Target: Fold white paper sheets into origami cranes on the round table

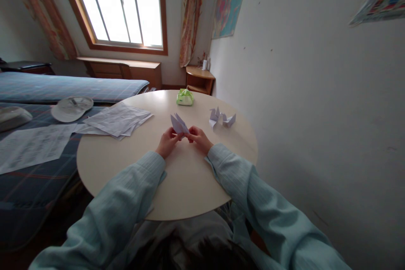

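Between my two hands is a folded piece of white paper (179, 125), its pointed flaps standing up above my fingers. My left hand (167, 142) pinches its lower left side. On the other side, the fingers of my right hand (200, 138) are closed on the lower right edge. Both hands are just above the round cream table (177, 185). To the right stand two finished-looking folded paper birds, one paper bird (214, 117) beside another paper bird (229, 120).
A green tissue pack (185, 97) lies at the table's far side. Loose paper sheets (117, 119) overlap the left edge. Beyond are a plaid bed (38, 194) with a white cap (72, 108), and a corner shelf (200, 72). A wall (303, 114) borders the right.
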`<state>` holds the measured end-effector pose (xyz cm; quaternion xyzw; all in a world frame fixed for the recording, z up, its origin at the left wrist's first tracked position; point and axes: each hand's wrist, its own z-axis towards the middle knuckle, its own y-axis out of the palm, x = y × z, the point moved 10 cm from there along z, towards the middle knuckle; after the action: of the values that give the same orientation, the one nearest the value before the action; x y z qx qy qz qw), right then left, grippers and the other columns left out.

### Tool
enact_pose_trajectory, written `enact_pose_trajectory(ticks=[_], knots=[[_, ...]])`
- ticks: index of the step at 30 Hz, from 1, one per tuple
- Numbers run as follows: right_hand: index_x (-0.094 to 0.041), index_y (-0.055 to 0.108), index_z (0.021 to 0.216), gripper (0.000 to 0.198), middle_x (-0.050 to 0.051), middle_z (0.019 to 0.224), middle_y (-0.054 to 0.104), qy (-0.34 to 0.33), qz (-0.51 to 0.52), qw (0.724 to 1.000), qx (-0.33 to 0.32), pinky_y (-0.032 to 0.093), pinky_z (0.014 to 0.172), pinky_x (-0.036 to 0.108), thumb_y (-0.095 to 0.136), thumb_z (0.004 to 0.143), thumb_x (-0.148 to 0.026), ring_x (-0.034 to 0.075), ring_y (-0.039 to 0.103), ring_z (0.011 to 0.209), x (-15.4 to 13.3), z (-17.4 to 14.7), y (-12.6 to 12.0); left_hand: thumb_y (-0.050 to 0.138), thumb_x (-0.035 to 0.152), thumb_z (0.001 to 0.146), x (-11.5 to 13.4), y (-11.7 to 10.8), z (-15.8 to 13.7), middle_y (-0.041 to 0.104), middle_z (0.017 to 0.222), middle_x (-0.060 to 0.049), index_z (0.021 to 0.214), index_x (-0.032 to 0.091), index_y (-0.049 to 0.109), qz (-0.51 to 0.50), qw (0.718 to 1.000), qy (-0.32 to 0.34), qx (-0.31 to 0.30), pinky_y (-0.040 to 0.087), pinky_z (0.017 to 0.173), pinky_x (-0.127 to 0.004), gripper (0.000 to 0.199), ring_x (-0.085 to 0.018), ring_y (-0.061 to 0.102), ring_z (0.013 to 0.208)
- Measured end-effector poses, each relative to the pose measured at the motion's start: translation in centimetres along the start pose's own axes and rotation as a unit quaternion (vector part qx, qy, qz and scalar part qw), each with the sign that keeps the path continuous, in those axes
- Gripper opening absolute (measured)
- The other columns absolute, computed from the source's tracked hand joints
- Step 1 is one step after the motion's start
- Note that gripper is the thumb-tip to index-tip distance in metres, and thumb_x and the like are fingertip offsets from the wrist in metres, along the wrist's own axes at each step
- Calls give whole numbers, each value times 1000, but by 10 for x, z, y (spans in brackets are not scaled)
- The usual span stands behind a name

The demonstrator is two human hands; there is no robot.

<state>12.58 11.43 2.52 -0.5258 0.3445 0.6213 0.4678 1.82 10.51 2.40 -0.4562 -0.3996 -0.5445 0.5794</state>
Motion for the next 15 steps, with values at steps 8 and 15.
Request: enact_pose_trajectory(ticks=[8,15], knots=[[-16,43,63,35,-7,48,45,2,-1,1000,2,32,45,21,63,56,-44,6,41,44,0,0,-1,66,36,57,-2,-2,0,56,70,0,86,15,45,-15,1000,-6,13,39,49,-23,42,-10,54,54],[-16,43,64,34,-7,47,46,3,-2,1000,-1,31,45,20,63,56,-43,6,41,43,2,1,0,62,39,61,0,0,1,54,62,1,76,14,57,38,999,15,-9,38,51,-24,30,-10,50,53]])
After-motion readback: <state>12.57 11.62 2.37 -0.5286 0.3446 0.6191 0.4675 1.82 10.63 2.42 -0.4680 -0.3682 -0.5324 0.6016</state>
